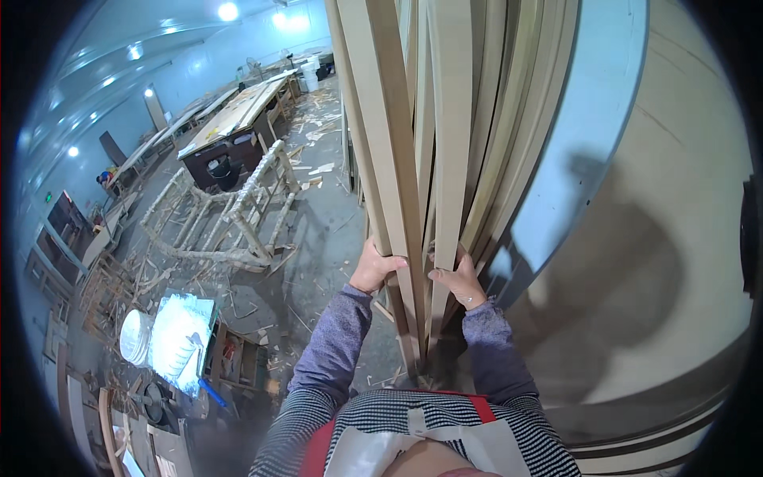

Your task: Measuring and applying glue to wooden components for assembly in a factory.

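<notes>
Tall wooden boards stand upright before me, leaning against the wall side. My left hand (pixel 375 268) is closed round the edges of a long light-brown board (pixel 389 151), its thumb lying across the front face. On the right, my right hand (pixel 461 281) grips a paler narrow board (pixel 450 135) with its thumb on the near face; its other fingers are mostly hidden behind the wood. The lower ends of both boards come close together near the floor. Behind them are more upright wooden strips (pixel 509 131), some with moulded edges.
A pale blue-white panel (pixel 588 103) and a large beige sheet (pixel 660 207) stand at the right. At left are a wrapped frame (pixel 230 215), a workbench (pixel 238 111), a white bucket (pixel 136 337) and a paint-smeared board (pixel 181 338). Wood scraps litter the floor (pixel 318 238).
</notes>
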Demonstrator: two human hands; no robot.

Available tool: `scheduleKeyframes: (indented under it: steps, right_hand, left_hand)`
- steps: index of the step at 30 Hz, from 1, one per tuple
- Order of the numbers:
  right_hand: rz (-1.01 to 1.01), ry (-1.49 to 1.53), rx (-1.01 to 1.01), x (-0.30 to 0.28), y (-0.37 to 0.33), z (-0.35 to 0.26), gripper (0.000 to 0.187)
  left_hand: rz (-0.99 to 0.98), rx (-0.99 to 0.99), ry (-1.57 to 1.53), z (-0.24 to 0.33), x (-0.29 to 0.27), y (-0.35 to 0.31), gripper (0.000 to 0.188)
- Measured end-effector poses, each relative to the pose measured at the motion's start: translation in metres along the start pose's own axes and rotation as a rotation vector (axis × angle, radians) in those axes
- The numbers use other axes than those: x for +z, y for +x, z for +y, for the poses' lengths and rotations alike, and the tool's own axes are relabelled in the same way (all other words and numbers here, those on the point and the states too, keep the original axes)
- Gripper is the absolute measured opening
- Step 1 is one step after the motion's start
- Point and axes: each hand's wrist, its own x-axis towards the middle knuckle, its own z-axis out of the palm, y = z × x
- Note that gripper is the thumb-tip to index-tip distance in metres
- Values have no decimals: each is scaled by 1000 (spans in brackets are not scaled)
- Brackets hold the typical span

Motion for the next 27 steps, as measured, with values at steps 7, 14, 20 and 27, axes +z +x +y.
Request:
scheduleKeyframes:
  steps: [7, 14, 20, 27]
  right_hand:
    - [14, -14, -122, 7, 9, 6, 79]
    - [211, -276, -305, 10, -2, 0, 86]
    - [223, -494, -219, -6, 2, -5, 87]
    - [163, -333, -246, -30, 7, -3, 84]
  left_hand:
    - [60, 26, 81, -3, 25, 7, 70]
    - [187, 96, 174, -8, 62, 13, 79]
    - [176, 101, 47, -8, 71, 21, 81]
    - [48, 114, 220, -17, 79, 24, 88]
